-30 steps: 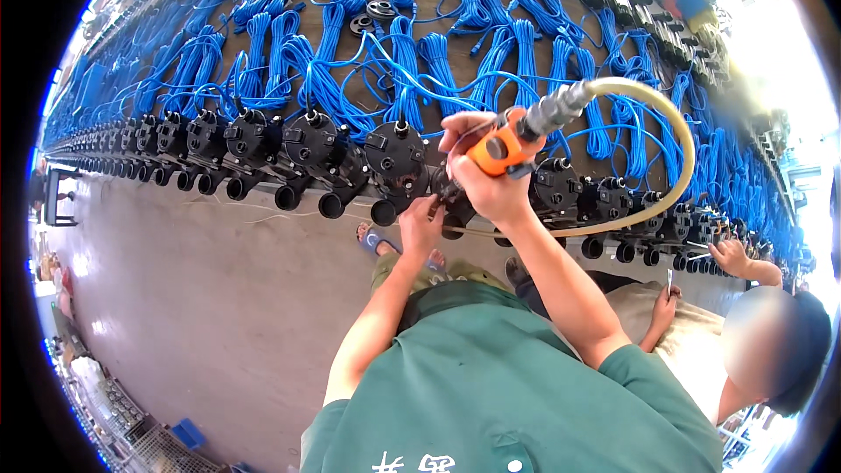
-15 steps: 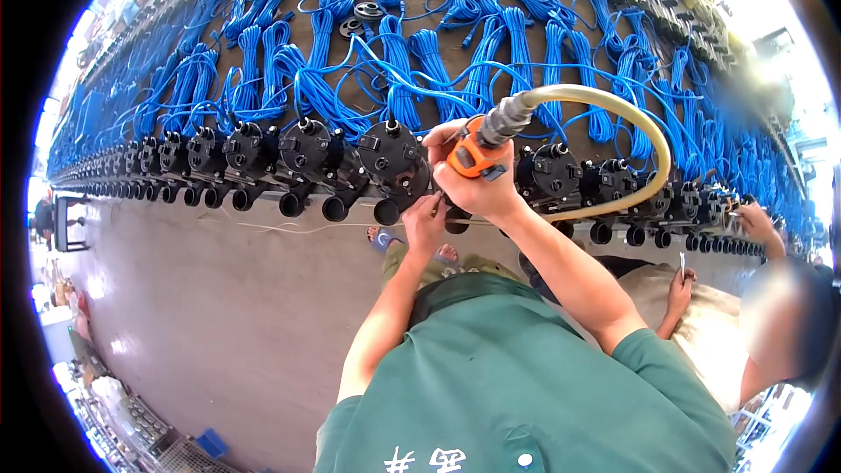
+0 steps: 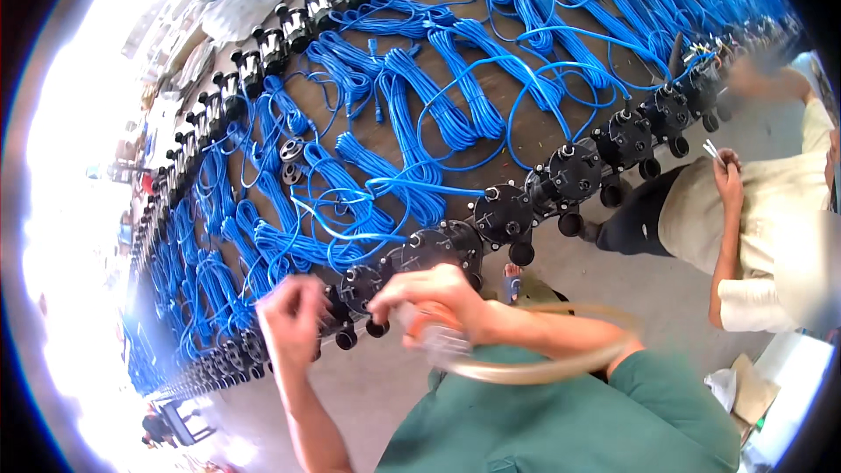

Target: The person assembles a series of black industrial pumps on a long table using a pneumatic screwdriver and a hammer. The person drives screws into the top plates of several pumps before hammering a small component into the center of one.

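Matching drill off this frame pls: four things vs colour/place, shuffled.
Things:
1. cable bundles
2. valve bodies
3. hose
4. co-worker's hand

Descriptions:
A. black, lined along the table's near edge
B. beige, looping by the right hand
C. blue, coiled across the tabletop
D. at the right, holding thin pale sticks

Pairs: 1-C, 2-A, 3-B, 4-D

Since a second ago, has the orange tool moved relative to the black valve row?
Yes. The orange tool, blurred in the right hand, has dropped from above the black valve row to its near side.
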The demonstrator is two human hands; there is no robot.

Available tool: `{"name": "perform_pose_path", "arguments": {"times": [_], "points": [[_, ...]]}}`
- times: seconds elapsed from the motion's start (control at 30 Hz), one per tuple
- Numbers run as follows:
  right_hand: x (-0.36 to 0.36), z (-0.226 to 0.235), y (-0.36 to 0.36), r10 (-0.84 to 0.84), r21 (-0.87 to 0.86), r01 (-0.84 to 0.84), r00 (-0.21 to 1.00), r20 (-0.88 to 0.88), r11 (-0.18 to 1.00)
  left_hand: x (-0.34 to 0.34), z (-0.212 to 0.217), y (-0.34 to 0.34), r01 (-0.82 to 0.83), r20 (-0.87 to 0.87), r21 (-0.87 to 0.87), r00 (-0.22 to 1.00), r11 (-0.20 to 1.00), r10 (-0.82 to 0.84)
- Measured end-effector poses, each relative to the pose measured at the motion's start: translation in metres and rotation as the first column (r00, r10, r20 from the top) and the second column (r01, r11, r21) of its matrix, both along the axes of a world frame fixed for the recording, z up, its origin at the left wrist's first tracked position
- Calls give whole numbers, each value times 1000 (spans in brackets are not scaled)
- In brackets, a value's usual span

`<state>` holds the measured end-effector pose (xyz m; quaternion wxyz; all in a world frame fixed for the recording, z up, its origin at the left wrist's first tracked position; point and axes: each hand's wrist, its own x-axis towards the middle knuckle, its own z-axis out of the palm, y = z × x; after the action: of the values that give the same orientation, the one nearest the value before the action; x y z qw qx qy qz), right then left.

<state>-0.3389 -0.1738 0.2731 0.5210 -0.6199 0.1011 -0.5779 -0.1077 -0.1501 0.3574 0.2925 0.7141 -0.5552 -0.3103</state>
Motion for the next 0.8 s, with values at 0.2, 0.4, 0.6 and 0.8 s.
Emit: {"name": "perform_pose_path", "arguments": {"times": [0.2, 0.4, 0.6, 0.8], "points": [[-51, 18, 20, -376, 272, 365, 926, -13, 890, -42, -69, -196, 865, 293, 285, 332, 414, -897], [-45, 30, 22, -639, 421, 645, 748, -179, 637, -69, -272, -208, 998, 69, -34, -51, -53, -996], [-22, 38, 5, -715, 368, 735, 664, -220, 570, -92, -278, -219, 928, 6, -154, -341, -338, -940], [2, 21, -34, -719, 254, 769, 639, -274, 587, -85, -290, -217, 930, 11, -193, -317, -313, -948]]}}
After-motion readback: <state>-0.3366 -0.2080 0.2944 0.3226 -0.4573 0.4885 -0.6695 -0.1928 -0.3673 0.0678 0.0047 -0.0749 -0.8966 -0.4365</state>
